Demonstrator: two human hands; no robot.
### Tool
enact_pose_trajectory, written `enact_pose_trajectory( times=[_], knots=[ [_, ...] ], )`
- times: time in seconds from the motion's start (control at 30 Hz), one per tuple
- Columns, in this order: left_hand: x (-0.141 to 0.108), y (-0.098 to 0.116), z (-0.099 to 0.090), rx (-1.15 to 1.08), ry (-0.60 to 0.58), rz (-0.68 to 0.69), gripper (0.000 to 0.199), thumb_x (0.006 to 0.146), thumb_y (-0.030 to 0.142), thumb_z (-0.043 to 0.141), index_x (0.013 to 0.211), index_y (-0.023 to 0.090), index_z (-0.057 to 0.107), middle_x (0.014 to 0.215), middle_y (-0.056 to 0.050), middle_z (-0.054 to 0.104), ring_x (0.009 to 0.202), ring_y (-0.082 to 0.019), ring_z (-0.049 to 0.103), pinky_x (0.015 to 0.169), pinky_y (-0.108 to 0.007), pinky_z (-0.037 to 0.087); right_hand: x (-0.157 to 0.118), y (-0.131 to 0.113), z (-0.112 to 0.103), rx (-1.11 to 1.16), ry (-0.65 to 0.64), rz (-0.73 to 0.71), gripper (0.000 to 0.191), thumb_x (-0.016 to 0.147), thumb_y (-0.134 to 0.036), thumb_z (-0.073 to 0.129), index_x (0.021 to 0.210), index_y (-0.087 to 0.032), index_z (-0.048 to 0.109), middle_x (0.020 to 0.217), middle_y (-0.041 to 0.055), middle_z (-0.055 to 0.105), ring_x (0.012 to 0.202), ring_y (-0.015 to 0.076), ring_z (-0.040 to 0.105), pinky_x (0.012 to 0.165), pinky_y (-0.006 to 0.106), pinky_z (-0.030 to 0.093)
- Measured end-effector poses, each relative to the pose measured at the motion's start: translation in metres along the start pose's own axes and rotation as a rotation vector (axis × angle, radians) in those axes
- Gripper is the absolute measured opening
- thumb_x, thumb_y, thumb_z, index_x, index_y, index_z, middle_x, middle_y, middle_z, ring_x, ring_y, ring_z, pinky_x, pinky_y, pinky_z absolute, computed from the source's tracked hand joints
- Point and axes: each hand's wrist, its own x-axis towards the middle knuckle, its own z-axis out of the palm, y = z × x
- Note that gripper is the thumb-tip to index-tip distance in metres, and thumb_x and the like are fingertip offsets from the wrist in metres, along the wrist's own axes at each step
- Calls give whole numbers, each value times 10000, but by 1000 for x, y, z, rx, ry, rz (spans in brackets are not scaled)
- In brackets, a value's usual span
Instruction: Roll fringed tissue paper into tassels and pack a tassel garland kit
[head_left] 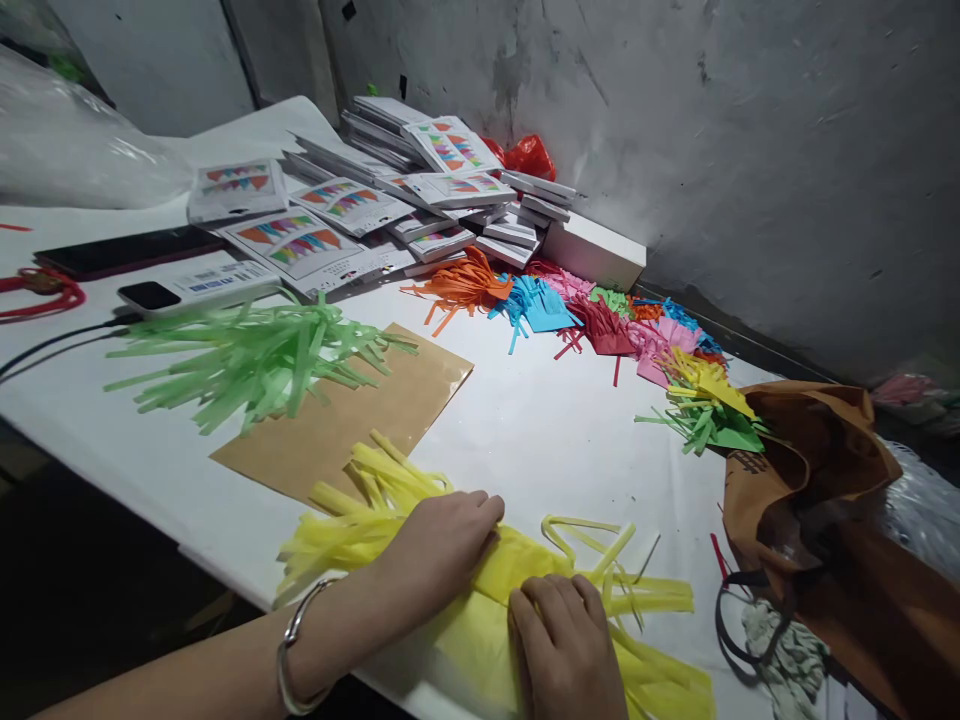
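Note:
Fringed yellow paper lies at the table's near edge, its cut strips spreading out to the left and to the right. My left hand, with a silver bangle at the wrist, presses on its upper middle part, fingers curled on the paper. Close by on the right, my right hand rests on the same paper with its fingers bent and together. The fingertips of both hands are partly hidden against the paper. Loose yellow strips stick out beyond my right hand.
Green fringed paper overlaps a brown sheet at left. Printed packets are piled behind, near a phone. Several coloured tassel bundles curve along the back right. A brown bag stands at right by a crumpled cloth.

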Motion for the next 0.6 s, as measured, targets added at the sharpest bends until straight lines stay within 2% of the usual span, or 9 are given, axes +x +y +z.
enact_pose_trajectory(
  times=[0.07, 0.13, 0.2, 0.27, 0.33, 0.43, 0.5, 0.6],
  knots=[
    [-5, -2, -1, -13, 202, 92, 118, 888, 117, 611, 973, 197, 628, 1035, -62, 689, 960, -268, 611, 789, -394, 423, -2, 0, 2, -24, 10, -7, 227, 946, -39, 439, 990, -137, 640, 906, 79, 691, 877, 219, 611, 895, 402, 414],
    [-12, -2, 0, -15, 345, 273, 147, 865, 177, 678, 993, 217, 618, 1151, -60, 662, 1065, -280, 558, 909, -448, 366, -1, 1, 2, 13, 44, 12, 197, 935, -34, 467, 997, -123, 631, 894, 85, 678, 844, 205, 594, 865, 381, 429],
    [-17, -3, 4, 16, 371, 453, 116, 862, 190, 695, 930, 216, 604, 1103, -42, 667, 1035, -255, 545, 950, -454, 316, 1, 1, 0, 120, 78, 44, 159, 920, -43, 504, 994, -127, 617, 893, 80, 660, 819, 183, 580, 834, 350, 437],
    [-19, -4, 9, 68, 366, 553, 120, 875, 147, 670, 830, 202, 574, 948, -24, 666, 946, -227, 545, 944, -443, 297, 4, -1, -1, 187, 83, 70, 134, 931, -106, 513, 1020, -134, 609, 915, 83, 652, 834, 188, 585, 839, 356, 432],
    [-20, -7, 15, 91, 369, 593, 171, 886, 123, 652, 772, 192, 545, 835, -10, 635, 876, -209, 534, 938, -437, 293, 3, -3, 0, 123, 51, 75, 162, 960, -155, 471, 1041, -151, 611, 919, 78, 662, 858, 207, 601, 872, 388, 412],
    [-22, -14, 19, 94, 368, 611, 196, 888, 102, 642, 749, 186, 532, 762, 8, 602, 814, -190, 516, 962, -443, 280, -5, -2, 3, -62, 26, 46, 254, 976, -96, 385, 1011, -170, 626, 877, 59, 684, 850, 215, 614, 898, 413, 385],
    [-24, -19, 19, 85, 366, 587, 214, 879, 91, 652, 731, 188, 531, 730, 23, 593, 798, -184, 511, 984, -448, 262, -13, 1, 3, -102, 51, 44, 294, 973, -63, 357, 970, -179, 627, 864, 53, 687, 845, 210, 614, 894, 411, 376],
    [-25, -24, 18, 29, 354, 501, 217, 900, 147, 670, 722, 195, 554, 747, 32, 617, 804, -183, 517, 950, -426, 269, -22, 7, 1, -99, 90, 126, 241, 992, -116, 401, 930, -207, 615, 888, 44, 677, 877, 209, 604, 886, 404, 359]
  ],
)
